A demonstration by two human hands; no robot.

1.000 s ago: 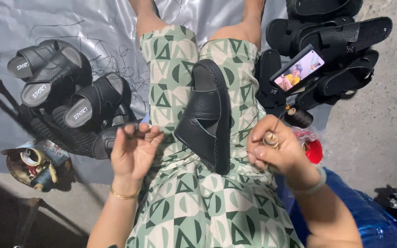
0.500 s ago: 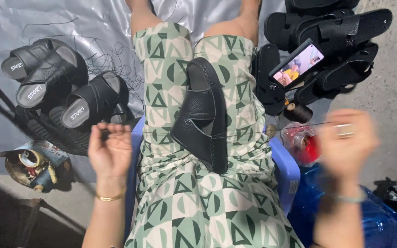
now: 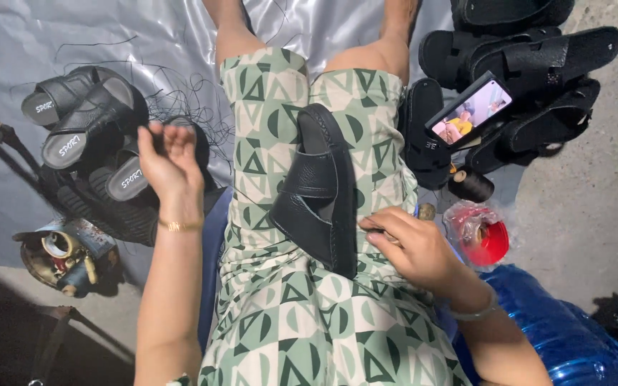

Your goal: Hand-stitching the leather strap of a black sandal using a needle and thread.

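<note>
A black sandal (image 3: 317, 193) lies sole-side down on my lap, on the green patterned dress (image 3: 287, 314). My right hand (image 3: 413, 246) rests on my right thigh, with curled fingertips pressed to the sandal's sole edge. My left hand (image 3: 169, 161) is raised out to the left over the pile of black sandals (image 3: 87, 143). Its fingers are pinched together, seemingly on a thin black thread. A gold bangle circles that wrist.
More black sandals (image 3: 531, 64) are stacked at upper right, with a phone (image 3: 470, 113) propped against them, its screen lit. A black thread spool (image 3: 471, 184) and a red roll in plastic (image 3: 482, 239) sit by my right knee. A blue container (image 3: 574, 336) stands at lower right, a tin of bits (image 3: 62, 254) at lower left.
My right hand swung out to the right and has come back to the sandal's edge. My left hand moved away from the sandal, up and to the left.
</note>
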